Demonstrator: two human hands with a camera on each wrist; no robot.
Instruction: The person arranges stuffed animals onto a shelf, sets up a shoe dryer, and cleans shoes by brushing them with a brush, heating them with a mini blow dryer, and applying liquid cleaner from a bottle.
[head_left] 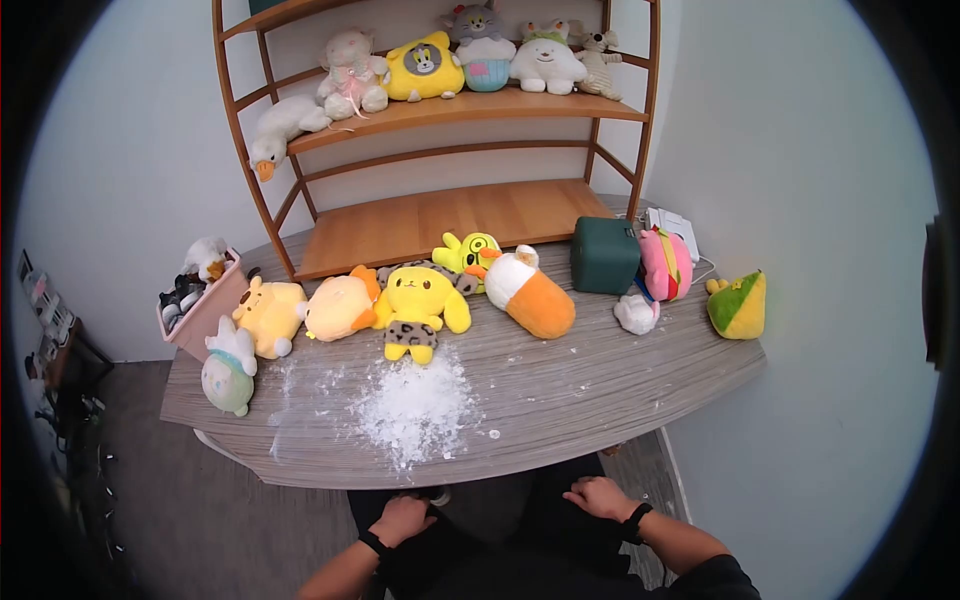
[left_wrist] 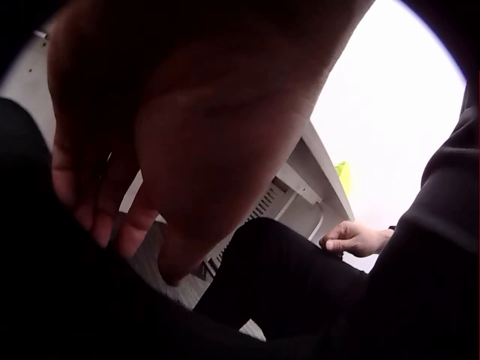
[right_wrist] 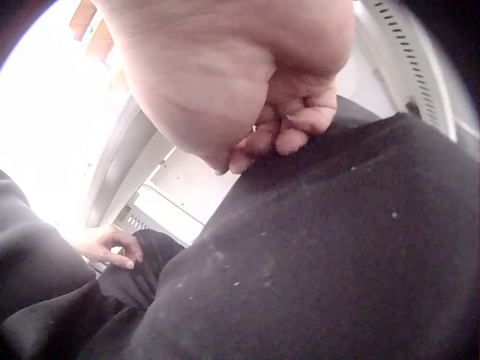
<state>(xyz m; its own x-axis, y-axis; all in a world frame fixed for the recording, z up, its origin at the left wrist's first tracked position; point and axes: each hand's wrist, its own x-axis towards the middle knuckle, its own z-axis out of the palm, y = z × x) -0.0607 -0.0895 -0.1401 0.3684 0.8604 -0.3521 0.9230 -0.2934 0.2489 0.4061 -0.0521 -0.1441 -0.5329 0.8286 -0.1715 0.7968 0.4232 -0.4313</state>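
Both hands lie on the person's black-trousered thighs, below the table's front edge. My left hand [head_left: 403, 518] rests on the left thigh, its fingers loosely bent and holding nothing. On the other thigh my right hand [head_left: 603, 497] lies with relaxed, slightly curled fingers, also holding nothing. White powder [head_left: 418, 408] is heaped on the grey wood-grain table [head_left: 560, 430] in front of them. Right behind the heap sits a yellow plush dog [head_left: 415, 290] with leopard-print trim. An orange-and-white plush [head_left: 540, 305] lies to its right.
More plush toys line the table, including a peach round one [head_left: 340, 305] and a green-yellow one [head_left: 740, 305]. A dark green box [head_left: 604, 255] stands at the back right. At the left is a pink bin [head_left: 205, 305]. Behind rises a wooden shelf [head_left: 440, 215] with several plush toys.
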